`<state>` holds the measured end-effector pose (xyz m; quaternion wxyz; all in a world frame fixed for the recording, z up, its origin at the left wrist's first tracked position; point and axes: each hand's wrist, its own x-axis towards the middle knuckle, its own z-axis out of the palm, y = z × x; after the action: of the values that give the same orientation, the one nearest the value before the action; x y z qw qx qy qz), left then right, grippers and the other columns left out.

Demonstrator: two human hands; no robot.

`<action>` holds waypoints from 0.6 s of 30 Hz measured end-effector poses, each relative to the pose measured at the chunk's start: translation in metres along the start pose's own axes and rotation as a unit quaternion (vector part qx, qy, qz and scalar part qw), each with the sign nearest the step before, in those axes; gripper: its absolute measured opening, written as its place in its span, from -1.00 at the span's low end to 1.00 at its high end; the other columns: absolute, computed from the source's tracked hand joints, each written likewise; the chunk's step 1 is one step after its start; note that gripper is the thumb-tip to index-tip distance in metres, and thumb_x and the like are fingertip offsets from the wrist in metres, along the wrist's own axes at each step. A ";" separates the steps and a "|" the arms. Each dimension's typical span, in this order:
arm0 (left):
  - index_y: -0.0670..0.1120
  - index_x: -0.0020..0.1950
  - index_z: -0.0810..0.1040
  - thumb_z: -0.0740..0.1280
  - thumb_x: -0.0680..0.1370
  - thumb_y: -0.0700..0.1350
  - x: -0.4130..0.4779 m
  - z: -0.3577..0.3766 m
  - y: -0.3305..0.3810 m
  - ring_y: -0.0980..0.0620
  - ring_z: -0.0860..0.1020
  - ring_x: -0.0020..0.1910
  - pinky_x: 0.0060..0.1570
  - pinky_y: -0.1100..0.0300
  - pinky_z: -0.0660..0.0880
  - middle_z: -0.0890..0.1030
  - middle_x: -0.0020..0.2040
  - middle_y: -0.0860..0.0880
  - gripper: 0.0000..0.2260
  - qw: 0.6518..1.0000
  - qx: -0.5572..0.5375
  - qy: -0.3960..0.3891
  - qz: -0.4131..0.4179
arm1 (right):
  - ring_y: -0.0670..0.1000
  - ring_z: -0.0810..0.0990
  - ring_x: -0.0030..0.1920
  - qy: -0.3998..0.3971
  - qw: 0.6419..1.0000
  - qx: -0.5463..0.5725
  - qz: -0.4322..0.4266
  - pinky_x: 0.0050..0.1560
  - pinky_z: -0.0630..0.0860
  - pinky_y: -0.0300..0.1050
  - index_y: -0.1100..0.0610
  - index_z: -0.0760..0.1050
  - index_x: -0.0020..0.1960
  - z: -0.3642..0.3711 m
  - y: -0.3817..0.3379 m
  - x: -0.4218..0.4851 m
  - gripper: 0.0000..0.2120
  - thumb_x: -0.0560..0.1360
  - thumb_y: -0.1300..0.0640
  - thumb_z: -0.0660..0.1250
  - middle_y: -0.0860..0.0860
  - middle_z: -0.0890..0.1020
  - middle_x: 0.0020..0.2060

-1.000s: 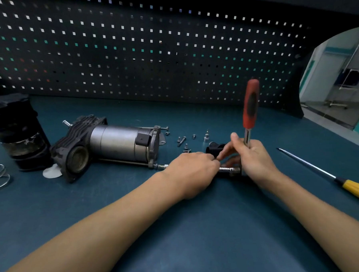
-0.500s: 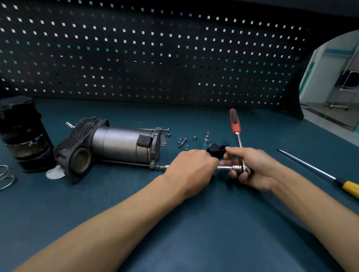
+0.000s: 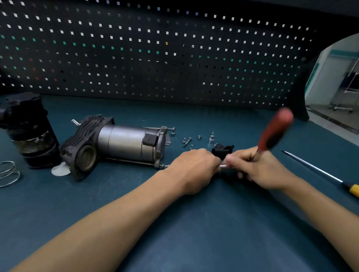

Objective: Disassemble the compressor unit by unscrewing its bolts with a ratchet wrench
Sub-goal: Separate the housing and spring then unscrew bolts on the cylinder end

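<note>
The ratchet wrench (image 3: pixel 275 130) handle now tilts up-right, blurred; earlier it lay flatter. My left hand (image 3: pixel 194 170) fingers clamp its extension bar (image 3: pixel 224 166), right hand (image 3: pixel 259 171) its head. The compressor unit (image 3: pixel 120 144) lies left on the table (image 3: pixel 200 228).

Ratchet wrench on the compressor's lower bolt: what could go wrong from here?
The compressor unit lies unclamped on the mat, so it may roll and the extension bar held by the left hand could slip off the bolt. The ratchet wrench, blurred in the right hand, might knock the small screws behind it.
</note>
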<state>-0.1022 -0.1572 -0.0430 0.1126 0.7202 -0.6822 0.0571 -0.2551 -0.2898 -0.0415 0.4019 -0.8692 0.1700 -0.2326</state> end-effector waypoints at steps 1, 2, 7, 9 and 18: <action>-0.09 0.03 0.54 0.19 0.65 -0.04 0.000 -0.001 0.000 -0.18 0.55 -0.04 -0.13 -0.02 0.49 0.56 -0.04 -0.08 -0.82 1.000 0.002 0.004 0.003 | -0.06 0.45 -0.50 0.017 0.997 0.026 0.069 -0.50 0.33 -0.21 0.04 0.70 -0.28 0.003 -0.003 0.002 -0.60 0.48 -0.23 0.31 0.08 0.59 -0.43; -0.08 0.03 0.55 0.20 0.65 -0.02 -0.001 -0.002 0.001 -0.18 0.55 -0.04 -0.16 0.01 0.46 0.56 -0.04 -0.08 -0.81 1.000 0.008 0.008 0.007 | -0.03 0.40 -0.54 0.038 0.985 0.073 0.148 -0.57 0.26 -0.23 0.10 0.67 -0.32 0.005 -0.006 0.006 -0.51 0.52 -0.26 0.28 0.14 0.57 -0.43; -0.05 0.06 0.57 0.24 0.63 0.04 -0.005 -0.004 0.006 -0.17 0.55 0.01 -0.21 0.05 0.35 0.58 -0.02 -0.06 -0.80 0.997 0.048 0.050 0.029 | -0.08 0.27 -0.64 0.078 0.890 0.302 0.331 -0.68 0.10 -0.37 0.12 0.36 -0.36 0.003 -0.007 0.011 -0.52 0.62 -0.14 0.25 0.15 0.70 -0.26; -0.05 0.02 0.55 0.24 0.62 0.01 -0.007 -0.003 0.007 -0.15 0.54 0.01 -0.27 0.05 0.30 0.58 -0.03 -0.04 -0.84 0.995 0.064 0.066 0.038 | -0.06 0.26 -0.65 0.085 0.920 0.256 0.283 -0.66 0.11 -0.36 0.11 0.34 -0.42 0.008 -0.006 0.009 -0.48 0.62 -0.15 0.25 0.16 0.68 -0.29; -0.07 0.04 0.38 0.14 0.63 -0.17 -0.006 0.001 0.006 -0.15 0.50 -0.02 -0.21 0.00 0.35 0.50 0.00 -0.06 -0.95 1.000 0.018 0.016 0.014 | -0.11 0.46 -0.37 0.087 0.953 -0.169 -0.238 -0.34 0.35 -0.24 0.18 0.46 -0.45 0.002 0.016 0.003 -0.59 0.56 0.11 0.35 -0.06 0.62 -0.27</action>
<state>-0.1082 -0.1515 -0.0446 0.1095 0.7118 -0.6889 0.0823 -0.2533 -0.3004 -0.0543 0.1664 -0.9159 0.0298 -0.3642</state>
